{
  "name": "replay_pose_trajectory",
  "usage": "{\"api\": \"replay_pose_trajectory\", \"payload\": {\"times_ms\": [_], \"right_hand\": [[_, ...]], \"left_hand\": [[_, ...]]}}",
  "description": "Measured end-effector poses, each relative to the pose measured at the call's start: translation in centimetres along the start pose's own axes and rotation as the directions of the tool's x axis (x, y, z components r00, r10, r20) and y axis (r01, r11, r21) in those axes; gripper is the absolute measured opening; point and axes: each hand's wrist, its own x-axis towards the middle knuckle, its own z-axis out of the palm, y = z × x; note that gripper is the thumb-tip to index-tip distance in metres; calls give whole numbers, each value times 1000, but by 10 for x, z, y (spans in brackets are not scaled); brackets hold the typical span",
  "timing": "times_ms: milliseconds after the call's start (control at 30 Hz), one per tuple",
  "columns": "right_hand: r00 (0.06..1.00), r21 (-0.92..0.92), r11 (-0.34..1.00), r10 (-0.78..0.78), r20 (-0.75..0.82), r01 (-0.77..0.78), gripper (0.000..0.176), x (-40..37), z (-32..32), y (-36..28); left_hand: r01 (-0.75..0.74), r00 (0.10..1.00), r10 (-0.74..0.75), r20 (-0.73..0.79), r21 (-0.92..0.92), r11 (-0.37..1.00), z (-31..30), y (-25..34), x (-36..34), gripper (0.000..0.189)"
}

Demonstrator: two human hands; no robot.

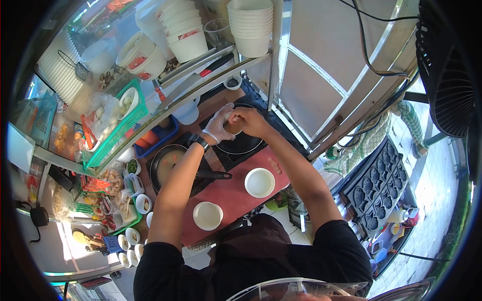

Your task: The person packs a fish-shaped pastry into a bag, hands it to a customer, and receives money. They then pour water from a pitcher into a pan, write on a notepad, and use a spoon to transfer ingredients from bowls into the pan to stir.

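Note:
My left hand [219, 126], in a clear plastic glove with a dark watch at the wrist, curls round a small brownish container-like thing [232, 129]. Bare and with bent fingers, my right hand [249, 122] meets it at the top; what those fingers pinch is hidden. Both hands are over a black pan [240, 146]. To the left, a second pan [161, 173] holds pale liquid with some pieces, and its black handle points right. Nearer my body, two white bowls, one at right [259, 182] and one at left [208, 216], stand on a red surface [233, 198].
A knife [183, 88] lies along the glass-fronted shelf, below stacked white tubs [251, 27]. At left are a green basket [114, 125] and several small bowls with ingredients. A fish-shaped mould plate [376, 184], a checked cloth [359, 145] and a black fan [447, 75] are at right.

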Motion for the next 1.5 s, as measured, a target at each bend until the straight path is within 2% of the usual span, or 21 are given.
{"api": "replay_pose_trajectory", "payload": {"times_ms": [33,100,233,300,433,500,533,600,633,700,733,800,933,1000,1067,1167,1233,1267,1333,1433,1500], "right_hand": [[1000,2,1000,0,-2,0,11,0,0,6],[935,118,960,275,-223,-254,12,1,-1,17],[836,56,866,494,-238,-496,16,-12,2,26],[660,415,672,725,-198,-613,18,-18,16,28],[773,490,760,588,-238,-427,19,-14,26,29],[919,178,956,277,-281,-234,20,-10,18,27],[920,180,956,276,-279,-233,20,-10,14,23],[831,71,859,510,-223,-508,19,-9,9,20],[833,70,860,508,-221,-506,19,-10,13,19],[654,411,653,739,-162,-636,18,-14,23,17],[654,409,654,739,-162,-637,18,-14,23,20],[781,416,768,596,-188,-486,19,-13,24,27],[782,379,798,575,-241,-470,18,-14,30,41],[879,442,815,465,-110,-375,18,-18,36,42],[872,466,786,487,-60,-407,17,-18,31,43],[801,367,794,572,-178,-485,15,-15,20,30],[921,154,957,280,-272,-245,11,-15,24,29],[918,154,957,280,-281,-245,11,-17,25,27],[993,69,997,28,-113,-20,12,-20,26,17],[974,19,996,90,-207,-88,14,-13,18,10],[948,-33,987,141,-286,-157,13,-11,16,9]], "left_hand": [[10,1000,-10,6,-32,999,0,0,-1,115],[7,1000,-7,-8,-30,1000,2,-3,-1,116],[-14,999,15,-30,8,1000,2,-6,1,117],[-6,1000,6,-16,32,999,2,-4,0,118],[-1,1000,3,-26,98,995,2,-3,-5,119],[-1,1000,3,-22,102,995,1,-4,-3,120],[0,1000,3,-24,102,995,2,-5,-3,120],[-2,999,5,-31,98,995,1,-4,-2,120],[-8,999,11,-36,93,996,1,-2,-1,120],[27,999,-24,-21,136,990,-1,2,-1,119],[61,998,-61,-3,179,982,-2,4,-1,119],[48,999,-45,-20,182,982,-3,3,-1,119],[12,1000,-7,-20,240,971,-2,-3,-1,121],[58,998,-60,0,236,970,-3,0,1,121],[110,993,-117,16,231,967,-5,3,2,122],[99,995,-102,7,170,980,-4,-8,1,123],[32,999,-27,-45,124,992,-4,-13,2,122],[26,999,-22,-37,125,992,-5,-15,4,122],[22,999,-16,-47,128,992,-7,-17,6,122],[31,999,-30,-42,13,999,-8,-17,8,123],[-2,999,6,-47,67,998,-9,-14,8,124]]}}
